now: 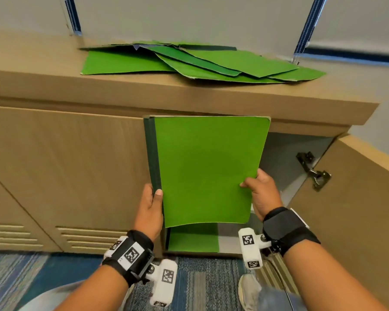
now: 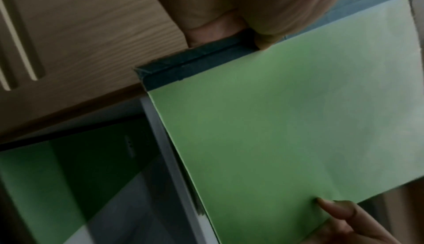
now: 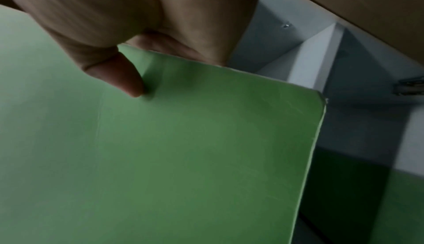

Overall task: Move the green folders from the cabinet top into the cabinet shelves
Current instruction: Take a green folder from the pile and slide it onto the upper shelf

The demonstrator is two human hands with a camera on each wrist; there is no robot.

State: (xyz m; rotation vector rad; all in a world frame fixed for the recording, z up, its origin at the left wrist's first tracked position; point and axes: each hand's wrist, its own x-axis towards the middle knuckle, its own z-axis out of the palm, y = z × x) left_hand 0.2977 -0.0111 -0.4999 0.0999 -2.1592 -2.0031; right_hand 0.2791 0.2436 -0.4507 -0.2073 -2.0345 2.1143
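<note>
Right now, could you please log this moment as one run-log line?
stage: shelving | left hand: grips dark spine | right hand: pinches opposite edge | held green card folder: before open cabinet | loose green folders: on top

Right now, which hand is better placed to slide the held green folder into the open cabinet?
Right, probably. The right hand pinches the green cardboard folder on the side of the open compartment; the left hand holds the dark spine beside the closed wooden door.
</note>
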